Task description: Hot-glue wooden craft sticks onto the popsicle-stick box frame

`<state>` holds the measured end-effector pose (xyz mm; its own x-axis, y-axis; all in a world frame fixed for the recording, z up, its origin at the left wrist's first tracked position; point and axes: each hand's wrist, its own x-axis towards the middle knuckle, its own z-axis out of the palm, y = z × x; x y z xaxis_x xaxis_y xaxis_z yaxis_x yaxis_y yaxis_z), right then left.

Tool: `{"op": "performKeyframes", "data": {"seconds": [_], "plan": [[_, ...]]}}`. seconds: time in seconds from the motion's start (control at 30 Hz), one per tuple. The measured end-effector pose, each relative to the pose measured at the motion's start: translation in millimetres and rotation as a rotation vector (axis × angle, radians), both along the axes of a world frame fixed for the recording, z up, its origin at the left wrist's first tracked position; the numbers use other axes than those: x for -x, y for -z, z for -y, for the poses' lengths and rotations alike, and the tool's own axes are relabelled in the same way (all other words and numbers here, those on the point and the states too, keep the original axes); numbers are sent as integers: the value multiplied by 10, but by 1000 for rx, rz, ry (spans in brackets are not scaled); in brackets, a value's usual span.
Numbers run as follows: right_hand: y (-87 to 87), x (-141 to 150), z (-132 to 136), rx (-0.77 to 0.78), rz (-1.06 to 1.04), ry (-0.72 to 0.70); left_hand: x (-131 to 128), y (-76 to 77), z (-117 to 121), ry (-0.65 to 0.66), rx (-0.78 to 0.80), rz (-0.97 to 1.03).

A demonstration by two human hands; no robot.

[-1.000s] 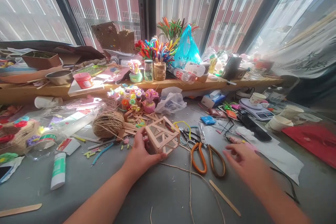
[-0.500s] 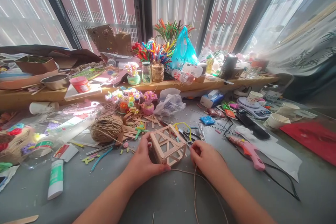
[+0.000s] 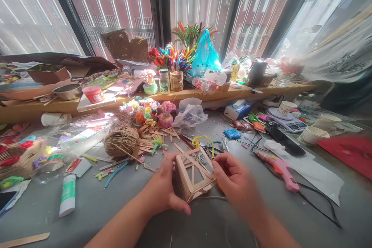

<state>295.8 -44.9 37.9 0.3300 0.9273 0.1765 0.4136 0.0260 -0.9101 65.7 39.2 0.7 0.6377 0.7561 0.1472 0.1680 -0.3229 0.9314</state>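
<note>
Box frame (image 3: 184, 177) made of little flat wood sticks is in the middle, low over the gray counter (image 3: 95, 205); I can't tell if its bottom touches. The left hand (image 3: 164, 188) has its grip wrapped around the frame's left side, thumb at the front. The right hand (image 3: 236, 178) is at the frame's right edge, finger and thumb bent close together; I can't tell if that grip is pinching anything.

Just behind the frame are a bendy yellow pipe cleaner (image 3: 203, 138) and scissors, partly hidden. To the left is a fat ball of brown twine (image 3: 121, 141), with loose wood sticks (image 3: 145, 146) beside it. A white and green glue stick (image 3: 68, 195) lies nearer. On the right lies a pink glue gun (image 3: 286, 174) with a black cord.
</note>
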Motion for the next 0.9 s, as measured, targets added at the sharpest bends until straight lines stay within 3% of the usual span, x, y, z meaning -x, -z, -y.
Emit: {"op": "performKeyframes", "data": {"seconds": [0.1,0.2,0.27,0.47,0.6,0.9], "plan": [[-203,119,-22,-74,250,-17,12,20,-25,19,3,36],[-341,206,-100,-228,568,-10,41,28,-42,-57,-20,-15],[-383,265,-158,-249,668,-27,48,24,-43,-105,-10,-14],[-299,487,-275,-53,749,-62,-36,-87,-70,-201,181,120],[-248,561,-315,-28,743,-65,-114,-183,-140,-295,295,130],[-273,540,-340,3,686,-108,-254,-237,-173,-292,455,156]]}}
